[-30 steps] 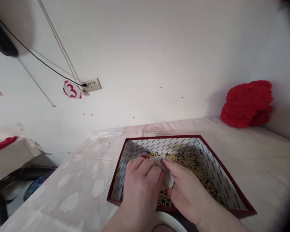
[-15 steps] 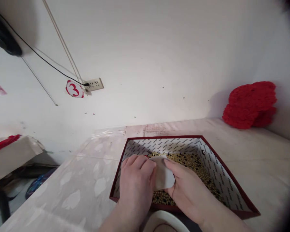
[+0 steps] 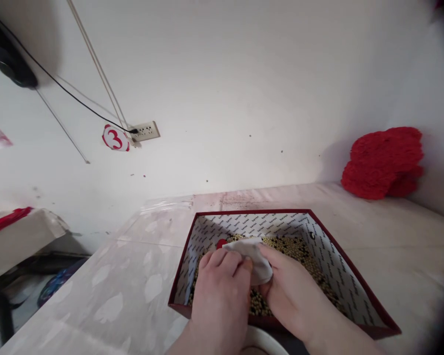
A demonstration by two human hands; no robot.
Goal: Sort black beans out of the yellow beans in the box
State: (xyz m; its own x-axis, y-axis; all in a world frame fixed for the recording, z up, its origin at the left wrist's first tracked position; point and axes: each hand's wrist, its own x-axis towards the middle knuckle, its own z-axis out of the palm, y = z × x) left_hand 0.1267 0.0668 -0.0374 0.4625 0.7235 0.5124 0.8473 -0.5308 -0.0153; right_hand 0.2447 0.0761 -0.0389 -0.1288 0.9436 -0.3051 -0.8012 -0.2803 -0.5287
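Beans (image 3: 299, 251), mostly pale yellow with dark ones mixed in, cover the floor of a shallow box (image 3: 340, 276) that has dark red outer walls and a white lining printed with small dark words. Over the near left part of that box, both hands grip one small white cloth (image 3: 257, 259), crumpled and folded, which lies just above the beans. The left hand (image 3: 222, 291) clasps it from the left with curled fingers, and the right hand (image 3: 294, 296) pinches it from the right. A small red thing (image 3: 221, 243) shows just beyond the left hand, inside the box; what it is cannot be told. The rim of a white bowl (image 3: 262, 340) peeks in just in front of the box. Far behind the box to the right, a red fluffy bundle (image 3: 383, 162) rests against the wall. Compared with half a second ago, the cloth looks more bunched and its far edge has lifted, the left hand sits a little to the right and nearer, and the red thing has come into view.
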